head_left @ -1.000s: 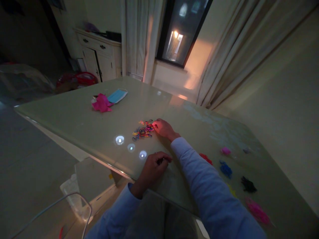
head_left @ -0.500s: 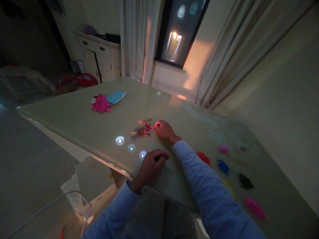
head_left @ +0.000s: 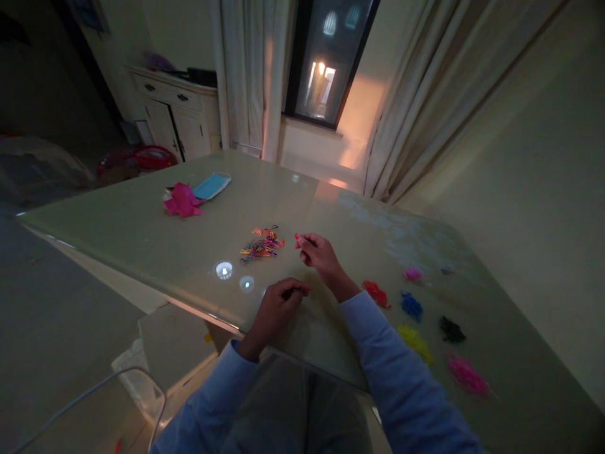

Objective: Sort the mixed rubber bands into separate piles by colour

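A mixed pile of small coloured bands (head_left: 261, 246) lies on the glossy table (head_left: 189, 252). Just right of it, my right hand (head_left: 321, 255) pinches a small red band (head_left: 297, 238) between thumb and fingertips. My left hand (head_left: 282, 306) rests nearer the table's front edge, its fingers curled together; whatever they hold, if anything, is hidden. Sorted by colour, at the right, are red (head_left: 377, 294), blue (head_left: 411, 306), yellow (head_left: 414, 342), black (head_left: 452, 330) and pink (head_left: 467, 374) heaps. A smaller pink heap (head_left: 413, 274) and a tiny grey one (head_left: 446, 270) sit farther back.
A blue face mask (head_left: 212, 186) and a crumpled pink wrapper (head_left: 183, 200) lie at the back left of the table. Below the front edge are a box (head_left: 174, 340) and a cable (head_left: 101, 383). A cabinet (head_left: 174, 113) stands behind.
My right hand has lifted away from the pile's edge with a red band now visible at its fingertips. The view has shifted slightly, showing more of the yellow heap.
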The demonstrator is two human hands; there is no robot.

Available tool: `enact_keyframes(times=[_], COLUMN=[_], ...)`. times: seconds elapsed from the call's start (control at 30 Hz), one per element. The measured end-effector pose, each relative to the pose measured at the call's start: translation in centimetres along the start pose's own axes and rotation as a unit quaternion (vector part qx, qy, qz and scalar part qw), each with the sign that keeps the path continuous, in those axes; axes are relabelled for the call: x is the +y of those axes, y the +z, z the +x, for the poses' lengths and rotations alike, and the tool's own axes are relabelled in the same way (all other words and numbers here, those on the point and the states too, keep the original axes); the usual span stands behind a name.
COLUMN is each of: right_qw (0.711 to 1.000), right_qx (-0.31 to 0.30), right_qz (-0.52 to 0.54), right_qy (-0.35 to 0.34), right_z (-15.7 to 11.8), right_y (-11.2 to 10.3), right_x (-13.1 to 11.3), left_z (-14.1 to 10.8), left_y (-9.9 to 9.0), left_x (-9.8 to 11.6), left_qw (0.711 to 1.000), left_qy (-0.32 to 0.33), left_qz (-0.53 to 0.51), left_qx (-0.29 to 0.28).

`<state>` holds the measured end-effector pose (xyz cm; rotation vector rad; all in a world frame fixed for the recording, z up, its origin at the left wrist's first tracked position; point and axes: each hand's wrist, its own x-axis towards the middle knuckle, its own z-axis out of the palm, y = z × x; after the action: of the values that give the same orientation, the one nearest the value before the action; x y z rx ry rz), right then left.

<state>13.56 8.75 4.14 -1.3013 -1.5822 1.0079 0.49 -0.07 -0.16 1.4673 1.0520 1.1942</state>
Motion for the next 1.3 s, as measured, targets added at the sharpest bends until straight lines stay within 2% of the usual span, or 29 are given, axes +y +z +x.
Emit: enact_keyframes(times=[0.07,0.13,0.2,0.37,0.57,0.7,0.77,0.83,0.93,1.0,1.13,1.3], right_qw=[0.994,0.973,0.954,0.927,0.918,0.934,0.951,0.96,0.934,0.912,0.894,0.895], right_qx=[-0.001,0.005,0.029,0.114,0.197,0.249,0.266,0.278,0.27,0.237,0.161,0.132], right_qz=[0.109,0.225,0.293,0.351,0.334,0.246,0.145,-0.001,-0.233,-0.333,-0.413,-0.42], right_qy=[0.021,0.046,0.059,0.065,0.089,0.079,0.065,0.042,0.018,0.029,0.069,0.064], right_z=[-2.3,-4.6,-6.8,-11.6,-15.8,-17.1,-17.3,-17.2,-16.5,-15.8,-14.5,-14.0], right_y=[-0.8,-1.7,-2.9,-5.7,-7.8,-9.2,-10.4,-11.8,-14.0,-15.2,-16.2,-16.0], right_x=[-0.9,-1.5,-1.8,-1.2,-0.5,0.0,0.2,0.6,1.4,2.1,3.7,4.3], left_z=[0.0,0.0,0.0,0.1,0.0,0.0,0.0,0.0,0.1,0.1,0.1,0.1], left_y=[0.0,-0.1,-0.1,-0.2,-0.4,-0.4,-0.4,-0.4,-0.5,-0.5,-0.6,-0.5], left_x=[0.1,0.2,0.2,0.1,1.0,1.3,1.3,1.3,1.3,1.2,1.1,1.1], left_qw=[1.0,1.0,1.0,1.0,0.999,0.999,0.998,0.998,0.998,0.998,0.997,0.997], left_qy=[0.002,0.003,0.0,-0.013,-0.023,-0.024,-0.027,-0.03,-0.029,-0.027,-0.029,-0.035], left_qz=[0.003,0.009,0.014,0.016,0.024,0.032,0.035,0.037,0.041,0.045,0.048,0.037], left_qx=[0.0,0.004,0.007,0.01,0.026,0.034,0.039,0.039,0.038,0.039,0.046,0.053])
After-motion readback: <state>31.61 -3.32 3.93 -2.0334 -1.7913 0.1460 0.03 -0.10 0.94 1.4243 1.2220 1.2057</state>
